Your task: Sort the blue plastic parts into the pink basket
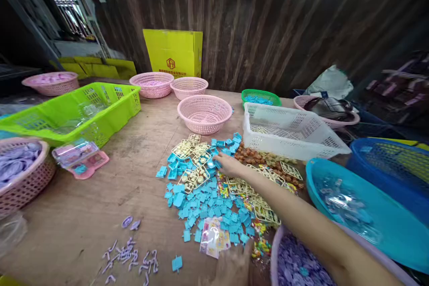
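Nearest me, my left hand rests flat on a small printed packet at the table's front edge, fingers spread, not clenched. Beyond it, blue plastic tiles lie scattered and unsorted. My right hand reaches across them, fingertips touching cream part frames; I cannot tell whether it grips one. Farther back, the pink basket and white basket look unfilled, so I judge most sorting remains
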Tool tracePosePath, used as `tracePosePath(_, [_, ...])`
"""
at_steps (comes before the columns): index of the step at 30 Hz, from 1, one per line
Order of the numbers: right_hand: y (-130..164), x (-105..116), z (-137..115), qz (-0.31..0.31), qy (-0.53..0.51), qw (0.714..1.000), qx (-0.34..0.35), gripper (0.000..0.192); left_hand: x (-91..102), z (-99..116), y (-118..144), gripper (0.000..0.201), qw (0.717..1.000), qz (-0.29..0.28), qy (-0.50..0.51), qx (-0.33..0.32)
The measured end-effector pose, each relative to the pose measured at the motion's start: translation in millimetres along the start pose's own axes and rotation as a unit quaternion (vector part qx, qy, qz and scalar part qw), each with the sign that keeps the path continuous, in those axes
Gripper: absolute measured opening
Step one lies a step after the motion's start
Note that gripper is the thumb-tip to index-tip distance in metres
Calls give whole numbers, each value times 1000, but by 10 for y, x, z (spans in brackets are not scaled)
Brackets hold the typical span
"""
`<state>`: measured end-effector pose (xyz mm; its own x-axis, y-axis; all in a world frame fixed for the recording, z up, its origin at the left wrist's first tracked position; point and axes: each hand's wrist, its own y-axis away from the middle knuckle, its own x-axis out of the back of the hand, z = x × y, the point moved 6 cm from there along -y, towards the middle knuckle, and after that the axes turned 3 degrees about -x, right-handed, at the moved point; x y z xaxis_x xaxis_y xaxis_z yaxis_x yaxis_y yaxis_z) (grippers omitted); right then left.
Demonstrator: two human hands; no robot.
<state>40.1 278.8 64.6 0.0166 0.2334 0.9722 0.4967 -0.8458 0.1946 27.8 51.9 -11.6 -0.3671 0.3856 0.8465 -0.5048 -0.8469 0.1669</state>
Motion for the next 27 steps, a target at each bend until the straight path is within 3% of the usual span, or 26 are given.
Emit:
tracePosePath(2, [-8,-48,-72,3,2,1000,-24,32,10,-14,2,53,1000,-1,3,1])
tracePosePath(5, [71,-35,-151,21,0,998,-62,26,29,-65,38,56,1000,2,10,9])
tracePosePath(12, [653,300,-8,89,-51,983,-152,28,78,-239,51,47,1000,20,-8,-9])
tracePosePath(16, [1356,555,397,87,-132,962,-221,27,164,-272,72,44,999,31,-27,-3])
tracePosePath(21, [2388,769,1122,75,-109,937,-324,31,181,-277,100,43,997,70,8,-12])
tracePosePath(24, [2814,701,1470,51,-98,929,-354,37,151,-236,112,42,997,71,34,-23])
tracePosePath(27, [2910,531,1656,-1,-91,935,-344,51,300,-218,58,43,996,77,35,3])
